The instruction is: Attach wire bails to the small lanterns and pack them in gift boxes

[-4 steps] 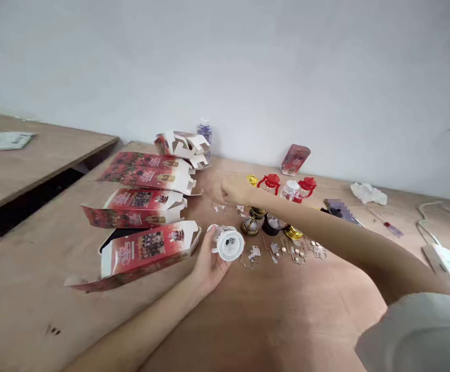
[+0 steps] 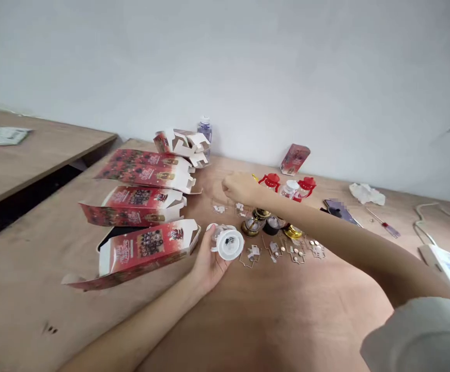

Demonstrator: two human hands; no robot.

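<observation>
My left hand (image 2: pixel 208 263) is closed around a small clear lantern body with a white base (image 2: pixel 228 243), held on its side just above the wooden table (image 2: pixel 294 310). My right hand (image 2: pixel 239 188) reaches across with its fingers curled shut over small clear plastic pieces (image 2: pixel 220 208) lying on the table; what it pinches is hidden. Close by stand little lantern parts: a bronze one (image 2: pixel 252 225), a gold base (image 2: pixel 293 232) and red-topped lanterns (image 2: pixel 270 182).
Flat red printed cartons (image 2: pixel 143 206) lie in a row at the left, one upright box (image 2: pixel 294 158) by the wall. A small bottle (image 2: pixel 204 129), a screwdriver (image 2: pixel 385 225), crumpled plastic (image 2: pixel 366 193) and a white device (image 2: pixel 447 266) are also there. A second table (image 2: pixel 34 155) stands left.
My right hand has lifted slightly and shifted a little toward the lanterns. The left hand keeps its hold on the lantern body.
</observation>
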